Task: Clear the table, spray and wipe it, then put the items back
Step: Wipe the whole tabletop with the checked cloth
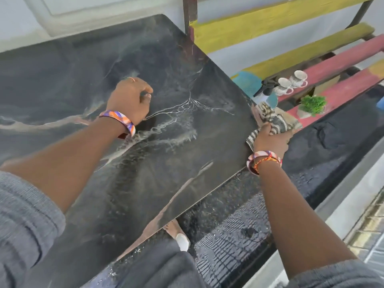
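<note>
Wiping under way at the table's edge

Right hand [270, 140] clutches a striped cloth [276, 121] at the black marble-look table [187, 163] rim; left hand [131, 100], fingers curled, rests mid-top (holding nothing evident). A wide sweep could knock the spray bottle [265, 91] and mugs [284, 85] on the bench beyond.

Painted slatted bench [291, 23] (yellow, red)

Two cups [291, 84], one cloth [276, 123], one plant [313, 103]

painted slatted bench [270, 28], black floor mat [332, 146], white wall [16, 21]
</note>
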A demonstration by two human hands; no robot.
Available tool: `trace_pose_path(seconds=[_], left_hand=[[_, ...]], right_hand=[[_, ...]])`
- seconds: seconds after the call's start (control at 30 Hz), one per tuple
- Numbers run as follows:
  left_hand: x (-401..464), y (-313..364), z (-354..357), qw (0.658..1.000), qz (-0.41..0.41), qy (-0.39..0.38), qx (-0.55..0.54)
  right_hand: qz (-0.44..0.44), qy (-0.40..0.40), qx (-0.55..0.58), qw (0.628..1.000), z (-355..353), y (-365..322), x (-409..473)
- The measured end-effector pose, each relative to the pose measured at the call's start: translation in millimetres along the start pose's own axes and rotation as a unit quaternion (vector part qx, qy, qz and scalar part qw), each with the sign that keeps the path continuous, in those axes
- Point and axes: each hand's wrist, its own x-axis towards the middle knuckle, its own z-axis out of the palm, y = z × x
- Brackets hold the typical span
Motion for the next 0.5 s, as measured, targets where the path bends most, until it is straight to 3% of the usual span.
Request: trace_pose_path(seconds=[0.1, 0.2, 0.33, 0.5], left_hand=[[25, -1, 7, 1.0, -0.009, 0.011, -0.006], [53, 2, 16, 1.0, -0.017, 0.015, -0.013], [87, 8, 28, 1.0, -0.008, -0.011, -0.008], [124, 6, 35, 1.0, -0.019, -0.012, -0.006]], right_hand=[[-0.052, -0.001, -0.144, 0.988, -1, -11, 22], [-0.132, -0.037, -0.328, 0.935, 5, -41, 47], [-0.196, -0.122, -0.316, 0.92, 37, -83, 62], [-0.257, -0.133, -0.302, 0.908, 78, -122, 74]])
